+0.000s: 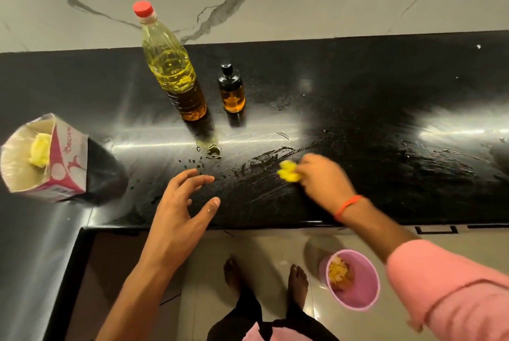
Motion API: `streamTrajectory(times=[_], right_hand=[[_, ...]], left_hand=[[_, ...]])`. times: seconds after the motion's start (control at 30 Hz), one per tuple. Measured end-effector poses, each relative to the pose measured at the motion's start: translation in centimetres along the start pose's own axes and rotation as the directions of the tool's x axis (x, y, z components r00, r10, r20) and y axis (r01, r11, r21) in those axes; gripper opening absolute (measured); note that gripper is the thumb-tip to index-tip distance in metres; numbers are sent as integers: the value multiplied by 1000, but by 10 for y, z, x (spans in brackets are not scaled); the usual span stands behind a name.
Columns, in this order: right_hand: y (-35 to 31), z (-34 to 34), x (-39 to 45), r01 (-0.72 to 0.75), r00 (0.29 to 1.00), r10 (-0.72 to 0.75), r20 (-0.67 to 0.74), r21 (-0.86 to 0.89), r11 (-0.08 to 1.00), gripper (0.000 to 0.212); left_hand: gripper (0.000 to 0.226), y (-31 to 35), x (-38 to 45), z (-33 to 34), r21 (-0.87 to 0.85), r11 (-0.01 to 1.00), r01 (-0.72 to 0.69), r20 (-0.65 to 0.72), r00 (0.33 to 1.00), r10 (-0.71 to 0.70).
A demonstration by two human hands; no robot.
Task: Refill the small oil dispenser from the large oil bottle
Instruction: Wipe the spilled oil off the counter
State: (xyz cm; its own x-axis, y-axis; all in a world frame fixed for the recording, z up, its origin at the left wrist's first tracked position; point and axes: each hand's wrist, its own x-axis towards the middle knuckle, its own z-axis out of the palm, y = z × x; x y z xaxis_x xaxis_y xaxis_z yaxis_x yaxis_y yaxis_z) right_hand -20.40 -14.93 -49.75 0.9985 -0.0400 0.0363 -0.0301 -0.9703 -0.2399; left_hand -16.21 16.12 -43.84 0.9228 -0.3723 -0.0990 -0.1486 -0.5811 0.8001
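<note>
The large oil bottle [172, 65], clear plastic with a red cap on, stands upright on the black counter [358, 98], part full of yellow oil. Just right of it stands the small oil dispenser [232, 91], amber glass with a black pump top. A puddle and drops of spilled oil [213, 151] lie in front of the bottle. My right hand [322, 178] pinches a crumpled yellow tissue [288, 171] against the counter amid oily smears. My left hand [181, 204] hovers over the counter's front edge, fingers spread and holding nothing.
A pink and white tissue box [59, 164] with a yellow tissue sticking out sits at the counter's left end. On the floor below, a pink bin [354, 278] holds used tissues beside my bare feet. A marble wall backs the counter.
</note>
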Motion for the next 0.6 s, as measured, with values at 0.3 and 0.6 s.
streamTrajectory(times=[0.3,0.6], right_hand=[[78,-26,23,-522,849,516,-113,-36,852,21],[-173,34,65,18,984,-48,172,173,985,22]], left_hand=[[37,-26,-18,-28,-1,997,77,-73,994,-77],[38,-32,-14,-33,13,997,78,-95,993,-77]])
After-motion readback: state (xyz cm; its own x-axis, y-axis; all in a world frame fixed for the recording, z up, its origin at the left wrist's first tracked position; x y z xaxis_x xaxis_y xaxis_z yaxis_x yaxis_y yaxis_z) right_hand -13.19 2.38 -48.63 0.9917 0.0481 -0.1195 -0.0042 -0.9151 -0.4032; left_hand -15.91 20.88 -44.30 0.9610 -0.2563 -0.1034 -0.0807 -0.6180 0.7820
